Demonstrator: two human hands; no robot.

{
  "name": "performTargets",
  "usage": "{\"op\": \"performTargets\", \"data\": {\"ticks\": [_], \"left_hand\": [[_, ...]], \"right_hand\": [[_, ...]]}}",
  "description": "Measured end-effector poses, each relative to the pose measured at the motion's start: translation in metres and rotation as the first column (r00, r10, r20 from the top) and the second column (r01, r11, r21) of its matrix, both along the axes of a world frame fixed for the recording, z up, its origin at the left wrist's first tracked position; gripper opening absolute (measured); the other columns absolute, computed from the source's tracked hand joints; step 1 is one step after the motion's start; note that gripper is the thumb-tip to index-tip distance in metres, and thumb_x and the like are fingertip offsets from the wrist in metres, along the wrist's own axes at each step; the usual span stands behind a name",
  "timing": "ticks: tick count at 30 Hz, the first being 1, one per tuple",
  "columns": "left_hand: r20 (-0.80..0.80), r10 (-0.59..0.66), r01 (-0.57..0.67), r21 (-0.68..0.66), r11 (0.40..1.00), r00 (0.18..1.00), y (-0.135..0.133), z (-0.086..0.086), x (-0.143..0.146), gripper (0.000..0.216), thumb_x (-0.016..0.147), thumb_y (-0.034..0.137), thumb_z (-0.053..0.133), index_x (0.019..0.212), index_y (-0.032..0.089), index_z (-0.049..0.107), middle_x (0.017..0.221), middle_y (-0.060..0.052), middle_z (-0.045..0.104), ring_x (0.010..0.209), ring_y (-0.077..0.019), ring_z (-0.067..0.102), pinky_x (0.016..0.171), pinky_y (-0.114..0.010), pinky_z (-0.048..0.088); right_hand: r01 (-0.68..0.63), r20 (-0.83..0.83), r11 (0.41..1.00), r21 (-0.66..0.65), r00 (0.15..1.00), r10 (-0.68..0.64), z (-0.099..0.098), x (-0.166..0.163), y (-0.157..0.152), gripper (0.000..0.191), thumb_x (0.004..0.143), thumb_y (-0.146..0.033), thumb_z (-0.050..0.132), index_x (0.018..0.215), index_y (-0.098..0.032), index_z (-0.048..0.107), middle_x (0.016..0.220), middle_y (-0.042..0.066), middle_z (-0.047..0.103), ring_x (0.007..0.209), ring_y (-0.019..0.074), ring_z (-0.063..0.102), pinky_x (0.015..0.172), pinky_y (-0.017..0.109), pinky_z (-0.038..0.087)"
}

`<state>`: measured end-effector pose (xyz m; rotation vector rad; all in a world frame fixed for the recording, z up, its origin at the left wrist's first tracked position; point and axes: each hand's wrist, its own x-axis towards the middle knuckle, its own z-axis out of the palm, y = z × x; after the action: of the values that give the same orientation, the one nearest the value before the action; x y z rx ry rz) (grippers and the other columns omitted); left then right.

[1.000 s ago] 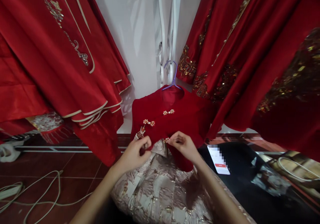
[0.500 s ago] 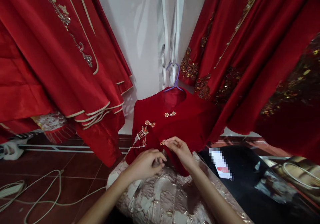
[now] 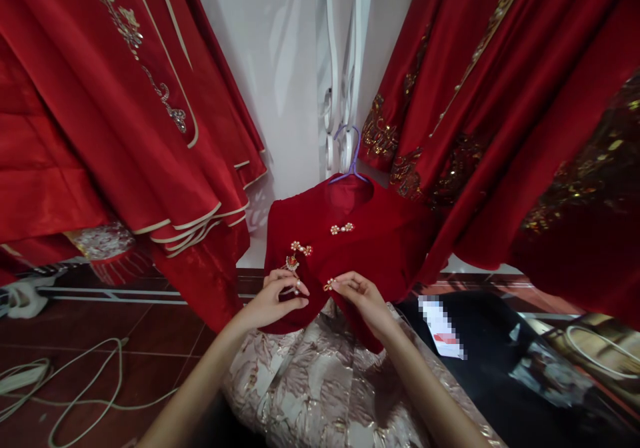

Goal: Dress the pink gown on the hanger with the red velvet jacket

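Below a purple hanger point(image 3: 356, 148), the red garment point(image 3: 385, 235) lies with its lower edge over pale brocade cloth point(image 3: 310, 381), and the right hand point(image 3: 364, 296) pinches the flower clasp point(image 3: 329, 285) at its front opening. Half a second ago the left hand point(image 3: 273, 301) was just beside that clasp; now it is at the beaded pendant point(image 3: 292, 261), though whether its fingers grip the beads I cannot tell. Holding the clasp seems, for the moment, one hand's work.
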<state>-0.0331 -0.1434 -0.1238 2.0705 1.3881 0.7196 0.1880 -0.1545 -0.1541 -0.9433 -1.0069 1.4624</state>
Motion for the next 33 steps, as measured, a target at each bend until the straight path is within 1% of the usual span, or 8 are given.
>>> {"op": "performTargets", "data": {"ticks": [5,7,9,11,16,22,28,33], "left_hand": [[0.041,-0.153,0.156,-0.076,0.985,0.987,0.004,0.03,-0.024,0.029,0.082,0.044,0.057,0.068,0.02,0.063,0.085,-0.004,0.064,0.093,-0.0189,0.059,0.088,-0.033,0.045],[-0.031,-0.011,0.01,-0.048,0.999,0.999,0.008,0.031,-0.038,0.033,0.083,0.047,0.053,0.066,0.018,0.058,0.075,-0.003,0.061,0.077,-0.0175,0.059,0.078,-0.032,0.046],[-0.118,0.208,-0.198,0.089,0.976,0.971,0.012,0.027,-0.046,0.028,0.079,0.046,0.057,0.078,0.018,0.058,0.079,-0.004,0.061,0.079,-0.0199,0.059,0.076,-0.033,0.046],[-0.134,0.287,-0.26,0.188,0.947,0.949,0.012,0.021,-0.047,0.027,0.075,0.041,0.062,0.09,0.019,0.058,0.09,-0.005,0.062,0.085,-0.0212,0.059,0.076,-0.033,0.046],[-0.153,-0.015,0.01,-0.031,0.999,0.988,0.003,0.009,-0.019,0.016,0.077,0.03,0.061,0.09,0.022,0.058,0.083,0.001,0.064,0.07,-0.0132,0.059,0.065,-0.024,0.044],[-0.317,0.1,-0.046,0.172,0.984,0.943,-0.004,0.001,-0.001,0.009,0.078,0.023,0.058,0.087,0.022,0.06,0.087,0.0,0.06,0.068,-0.0124,0.056,0.062,-0.024,0.04],[-0.1,0.076,-0.056,0.198,0.979,0.992,-0.001,-0.003,0.002,0.003,0.076,0.02,0.056,0.079,0.019,0.058,0.076,0.0,0.059,0.064,-0.0119,0.056,0.06,-0.023,0.046],[0.074,0.143,-0.152,0.132,0.98,0.987,-0.003,-0.008,0.012,0.006,0.072,0.019,0.059,0.076,0.019,0.054,0.071,0.001,0.061,0.063,-0.0117,0.06,0.063,-0.024,0.052]], "right_hand": [[-0.024,-0.024,1.0,-0.008,0.999,0.024,0.002,0.003,-0.001,0.023,0.068,-0.032,0.078,0.082,-0.019,0.065,0.085,0.002,0.072,0.082,0.0132,0.065,0.081,0.026,0.047],[-0.031,-0.014,1.0,0.0,0.999,0.031,0.004,0.004,-0.002,0.022,0.068,-0.032,0.078,0.082,-0.019,0.066,0.085,0.002,0.072,0.083,0.013,0.065,0.082,0.025,0.046],[-0.036,0.001,0.999,0.007,0.999,0.036,0.005,0.004,-0.002,0.023,0.069,-0.032,0.078,0.082,-0.019,0.065,0.086,0.002,0.071,0.083,0.0132,0.064,0.082,0.026,0.046],[-0.047,0.02,0.999,0.014,0.999,0.047,0.007,0.005,-0.002,0.023,0.069,-0.033,0.077,0.083,-0.019,0.064,0.086,0.002,0.07,0.083,0.0131,0.064,0.082,0.026,0.046],[-0.081,0.178,0.983,0.165,0.983,0.051,0.015,0.012,-0.002,0.024,0.075,-0.033,0.072,0.093,-0.021,0.062,0.079,-0.001,0.066,0.077,0.0125,0.061,0.077,0.026,0.045],[-0.254,0.501,0.934,0.252,0.86,0.099,0.029,0.024,-0.011,0.023,0.085,-0.034,0.059,0.103,-0.021,0.066,0.084,0.002,0.064,0.075,0.0132,0.058,0.068,0.027,0.045],[-0.368,0.391,0.913,0.175,0.877,0.279,0.034,0.016,-0.009,0.027,0.082,-0.038,0.062,0.102,-0.02,0.069,0.085,0.003,0.067,0.071,0.013,0.059,0.07,0.029,0.05],[-0.249,0.47,0.927,0.281,0.878,0.093,0.02,-0.019,0.01,0.021,0.081,-0.032,0.062,0.097,-0.021,0.071,0.083,0.003,0.068,0.075,0.015,0.063,0.07,0.028,0.051]]}}
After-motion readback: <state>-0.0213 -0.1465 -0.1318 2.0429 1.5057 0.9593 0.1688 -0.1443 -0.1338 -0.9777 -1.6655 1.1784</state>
